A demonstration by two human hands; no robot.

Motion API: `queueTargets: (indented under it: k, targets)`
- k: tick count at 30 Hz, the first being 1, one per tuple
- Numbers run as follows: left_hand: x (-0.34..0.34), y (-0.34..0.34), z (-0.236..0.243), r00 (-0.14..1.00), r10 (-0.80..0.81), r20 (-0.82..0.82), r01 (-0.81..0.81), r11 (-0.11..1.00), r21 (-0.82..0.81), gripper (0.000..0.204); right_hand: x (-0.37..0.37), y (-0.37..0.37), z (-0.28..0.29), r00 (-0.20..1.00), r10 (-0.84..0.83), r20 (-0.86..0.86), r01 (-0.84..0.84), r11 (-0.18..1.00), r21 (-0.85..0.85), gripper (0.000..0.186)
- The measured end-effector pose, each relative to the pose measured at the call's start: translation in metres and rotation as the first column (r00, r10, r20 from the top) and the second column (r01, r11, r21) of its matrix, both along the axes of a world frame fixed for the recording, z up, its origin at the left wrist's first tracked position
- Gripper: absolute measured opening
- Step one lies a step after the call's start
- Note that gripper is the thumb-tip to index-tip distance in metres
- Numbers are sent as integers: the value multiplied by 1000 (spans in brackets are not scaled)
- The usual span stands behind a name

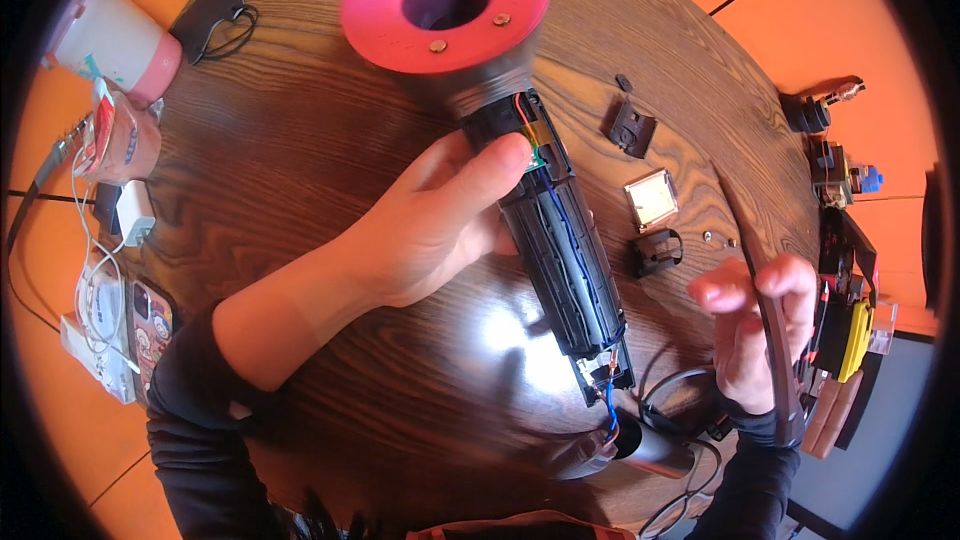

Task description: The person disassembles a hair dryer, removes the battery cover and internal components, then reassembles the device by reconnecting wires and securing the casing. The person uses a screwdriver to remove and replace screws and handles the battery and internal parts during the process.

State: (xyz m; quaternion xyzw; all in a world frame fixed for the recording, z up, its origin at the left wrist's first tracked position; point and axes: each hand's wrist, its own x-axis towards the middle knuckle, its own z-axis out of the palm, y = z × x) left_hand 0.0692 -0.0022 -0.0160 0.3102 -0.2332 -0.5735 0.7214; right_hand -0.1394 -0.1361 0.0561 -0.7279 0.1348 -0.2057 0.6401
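Observation:
My left hand [440, 210] is closed round a partly opened hair dryer [560, 230], thumb pressed beside a small green circuit board. Its pink, ring-shaped head [375, 15] points up and away, with two small metal discs on the ring. Blue and orange wires [610, 410] come out of the black handle's lower end, towards a dark tube-shaped casing [650, 448] on the table. My right hand [745, 340] is at the table's right side, fingers bent. A long dark brown strip [775, 360] crosses in front of it, hiding the palm; I cannot tell whether it is held.
On the wooden table [300, 90] lie a black bracket [630, 130], a clear-edged square piece [652, 198], a black clip [657, 253] and small metal bits [720, 239]. Cups [125, 45], a white charger [135, 213] and a phone [152, 325] stand left; a black cable [690, 410] lies near.

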Motion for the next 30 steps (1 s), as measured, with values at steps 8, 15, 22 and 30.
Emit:
queueTargets:
  k: [8,15,22,30]
  targets:
    - [2,1,1,987,-31,-159,24,999,-45,40,4,-27,-7,805,371,464,-215,910,-355,34]
    - [2,1,2,998,-40,-56,38,999,-25,52,5,-15,-3,831,337,443,-258,938,-231,29]
    - [0,2,6,999,-9,34,8,999,51,50,-2,6,3,981,100,165,-105,994,24,29]
    - [-2,4,6,991,-134,4,133,987,92,43,0,5,5,988,154,-8,-154,987,48,29]
